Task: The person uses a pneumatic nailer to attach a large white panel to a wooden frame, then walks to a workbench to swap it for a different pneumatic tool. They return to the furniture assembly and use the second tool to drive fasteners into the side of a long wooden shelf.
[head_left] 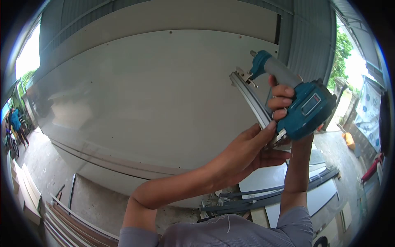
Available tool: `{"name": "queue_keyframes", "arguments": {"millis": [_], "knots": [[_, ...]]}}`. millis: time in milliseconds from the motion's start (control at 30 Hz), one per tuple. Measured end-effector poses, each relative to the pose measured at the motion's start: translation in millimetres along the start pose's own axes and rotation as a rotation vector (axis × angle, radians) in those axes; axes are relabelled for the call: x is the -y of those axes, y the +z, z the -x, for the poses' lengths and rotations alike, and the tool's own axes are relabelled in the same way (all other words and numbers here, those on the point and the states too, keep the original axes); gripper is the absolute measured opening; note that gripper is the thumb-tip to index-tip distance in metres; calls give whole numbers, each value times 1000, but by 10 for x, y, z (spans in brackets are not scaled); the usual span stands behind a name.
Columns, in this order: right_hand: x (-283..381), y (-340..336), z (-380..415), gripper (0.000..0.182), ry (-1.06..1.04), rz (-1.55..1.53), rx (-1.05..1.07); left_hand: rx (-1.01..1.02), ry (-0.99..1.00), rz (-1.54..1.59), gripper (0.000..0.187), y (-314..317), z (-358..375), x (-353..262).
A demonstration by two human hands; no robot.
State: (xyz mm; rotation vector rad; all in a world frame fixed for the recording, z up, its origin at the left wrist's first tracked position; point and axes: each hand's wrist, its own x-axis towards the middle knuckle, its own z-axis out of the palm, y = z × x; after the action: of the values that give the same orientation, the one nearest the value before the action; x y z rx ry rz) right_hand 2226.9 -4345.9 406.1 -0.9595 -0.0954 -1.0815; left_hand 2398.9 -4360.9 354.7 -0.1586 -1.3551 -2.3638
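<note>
Nail gun (309,108), teal body with grey handle (283,73), is held up at the right of the view, in front of the big pale panel (144,94). Right hand (283,99) is closed round the handle near the body, fingers curled over it. Left hand (251,149) comes across from the left and has the lower end of the silver magazine (254,101) between thumb and fingers, close to the body; thumb on top, other fingers spread below. Exact contact under there is partly hidden, looks like a light hold. Magazine slants up and left, roughly alongside the handle, its upper end near the handle's teal end.

Panel has small dark dots or holes along its upper edge and a few lower down. Grey shirt (230,234) at bottom centre.

Floor, lower right: long dark strips (284,192) lying across pale sheets (323,198). Lower left: stacked long boards (78,226), some brown, some pale. Far left: a person in blue (15,120) beside a motorbike (13,144). Far right: orange item (349,140) on the floor, too small to identify. Green foliage (343,51) shows through the right opening.
</note>
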Motion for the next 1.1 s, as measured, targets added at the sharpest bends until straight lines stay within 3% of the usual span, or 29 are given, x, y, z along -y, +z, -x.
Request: {"name": "queue_keyframes", "arguments": {"millis": [133, 300, 433, 567, 667, 900, 1100], "knots": [[-35, 22, -247, 54, 9, -46, 23, -63, 84, 9, 48, 0, 106, -175], [-332, -27, -652, 56, 242, -74, 142, -219, 135, 39, 46, -71, 614, -306], [-680, -66, -1159, 57, 310, -149, 228, -342, 230, -21, 49, -175, 983, -520], [-1038, -40, -1602, 57, 270, -202, 294, -429, 327, -84, 50, -311, 1280, -772], [-1271, -35, -1970, 56, 319, -215, 272, -514, 394, -101, 47, -444, 1504, -963], [-1730, -2, -2513, 53, 334, -228, 189, -492, 491, -108, 48, -839, 1917, -1267], [-2407, -21, -2840, 52, 454, -173, 130, -547, 439, -31, 51, -1101, 2623, -1323]]}}
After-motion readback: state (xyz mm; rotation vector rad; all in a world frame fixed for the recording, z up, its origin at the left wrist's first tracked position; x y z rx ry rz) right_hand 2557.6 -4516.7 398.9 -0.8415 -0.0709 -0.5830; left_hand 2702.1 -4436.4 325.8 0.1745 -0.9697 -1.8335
